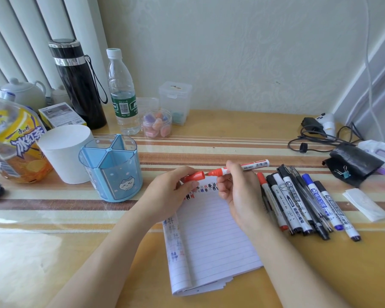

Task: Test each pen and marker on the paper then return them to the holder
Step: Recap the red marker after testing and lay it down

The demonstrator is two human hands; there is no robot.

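Nearest to us, a pad of lined paper [213,236] lies flat on the counter [320,274], with its left-hand leaf curled over. Both forearms reach in across the pad's lower corners.

Above the upper edge of the pad, the left hand [171,192] pinches a red cap [195,176], its fingers [187,185] curled round the cap. The right hand [240,196] grips a red marker [253,164], and the fingers of this hand wrap the barrel just behind the nib. We note that the marker lies nearly level, with its bare red tip pointing left at the mouth of the cap, very close to it but apart. Small test marks [200,190] in red, blue and black run along the top of the page beneath both hands.

Just right of the pad, a row of loose pens and markers [298,203] lies side by side on the counter, some touching.

Left of the hands stands the holder [118,174], a blue see-through tub. It is upright and divided into compartments. A white cup [65,152] stands just behind it.

Farther right we see a black pouch [353,165] and a coiled cable [320,141].

Along the wall stand a black flask [80,85], a water bottle [122,94] and a small jar [157,125] of coloured pieces.
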